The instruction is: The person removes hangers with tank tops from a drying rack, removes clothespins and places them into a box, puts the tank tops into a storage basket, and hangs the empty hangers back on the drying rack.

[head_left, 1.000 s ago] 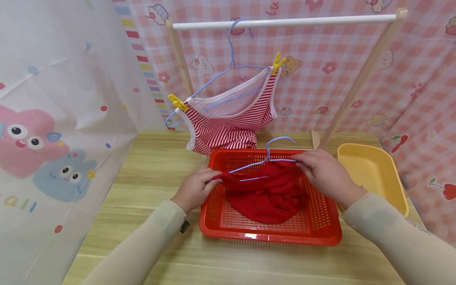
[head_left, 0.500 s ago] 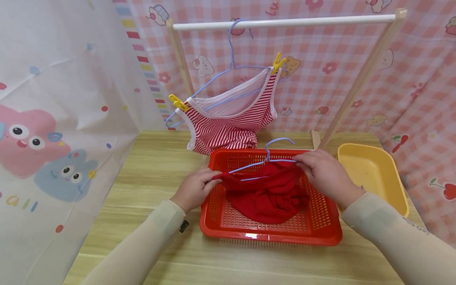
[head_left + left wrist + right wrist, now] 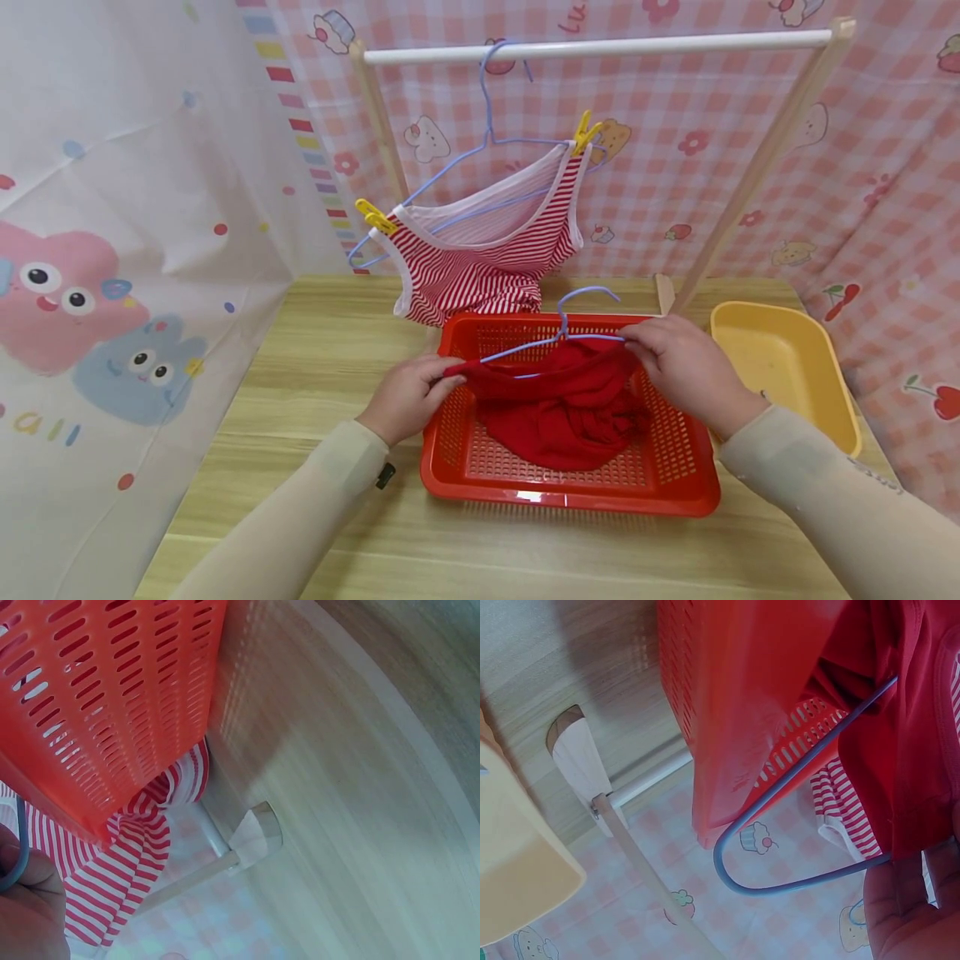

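A red cloth garment (image 3: 555, 417), its kind not clear from its folds, lies bunched in the red basket (image 3: 570, 500), top edge lifted. My left hand (image 3: 408, 396) pinches the left end of that edge between thumb and fingers. At the other end my right hand (image 3: 686, 371) grips the edge together with the bar of a blue wire hanger (image 3: 521, 346). The hanger's middle sits inside the garment's opening, hook upward. In the right wrist view its rounded end (image 3: 731, 862) sticks out past the cloth. By the left hand, the left wrist view shows a curved piece of the hanger (image 3: 22, 847).
Behind the basket, a striped tank top (image 3: 480, 267) hangs on another blue hanger from a white rod (image 3: 675, 43), held by yellow clothespins (image 3: 377, 218). At right stands a yellow tray (image 3: 780, 358). A small black clip (image 3: 386, 476) lies beside the left sleeve.
My left hand has shifted slightly left with the garment's edge, and less of the hanger's lower bar shows above the cloth. The right hand stays in place.
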Motion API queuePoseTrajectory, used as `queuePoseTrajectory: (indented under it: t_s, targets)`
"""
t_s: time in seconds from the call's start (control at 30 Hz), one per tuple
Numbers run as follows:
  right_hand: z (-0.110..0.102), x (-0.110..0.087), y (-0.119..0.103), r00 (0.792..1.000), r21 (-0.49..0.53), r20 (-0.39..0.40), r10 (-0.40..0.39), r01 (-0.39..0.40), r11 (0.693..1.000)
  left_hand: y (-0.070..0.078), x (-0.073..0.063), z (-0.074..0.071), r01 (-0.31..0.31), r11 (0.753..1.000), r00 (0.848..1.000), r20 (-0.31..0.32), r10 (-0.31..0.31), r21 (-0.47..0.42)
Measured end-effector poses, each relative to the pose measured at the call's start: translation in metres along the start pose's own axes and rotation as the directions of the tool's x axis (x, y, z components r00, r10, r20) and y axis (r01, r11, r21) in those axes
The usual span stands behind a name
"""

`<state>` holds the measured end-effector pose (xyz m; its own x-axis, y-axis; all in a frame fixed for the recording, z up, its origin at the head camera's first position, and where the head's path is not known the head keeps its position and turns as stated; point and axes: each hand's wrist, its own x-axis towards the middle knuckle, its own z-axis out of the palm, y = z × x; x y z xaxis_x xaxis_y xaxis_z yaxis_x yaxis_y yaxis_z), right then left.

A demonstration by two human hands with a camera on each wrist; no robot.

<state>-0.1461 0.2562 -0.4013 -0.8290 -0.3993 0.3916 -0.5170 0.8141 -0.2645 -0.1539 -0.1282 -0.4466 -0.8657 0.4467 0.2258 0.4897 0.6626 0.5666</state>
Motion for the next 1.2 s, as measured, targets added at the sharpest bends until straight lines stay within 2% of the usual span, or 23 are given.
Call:
queuePoseTrajectory:
  t_s: [0.4, 0.63, 0.9, 1.03, 1.2]
  targets:
    - [-0.0025, -0.0043, 0.0027, 0.997, 0.006, 0.047, 0.064, -0.064, 0.998, -0.0021, -0.0015, -0.0015, 0.028, 0.999, 0.999, -0.018, -0.029, -0.042]
    - [-0.0033, -0.0067, 0.0052, 0.996, 0.003, 0.051, 0.067, -0.067, 0.998, -0.0051, -0.0024, -0.0025, -0.006, 0.999, 0.999, -0.042, 0.004, -0.050]
    - [-0.0037, -0.0084, 0.0064, 0.995, -0.002, 0.059, 0.079, -0.079, 0.997, -0.0076, -0.0052, -0.0063, 0.027, 0.999, 1.000, 0.006, -0.027, -0.016]
    - [-0.0040, -0.0085, 0.0069, 0.994, 0.001, 0.068, 0.083, -0.083, 0.997, -0.0079, -0.0064, -0.0082, 0.030, 0.999, 0.999, 0.012, -0.030, -0.012]
    - [-0.0035, -0.0102, 0.0098, 0.994, 0.002, 0.071, 0.080, -0.081, 0.997, -0.0081, -0.0070, -0.0095, 0.030, 0.999, 0.999, 0.012, -0.030, 0.044]
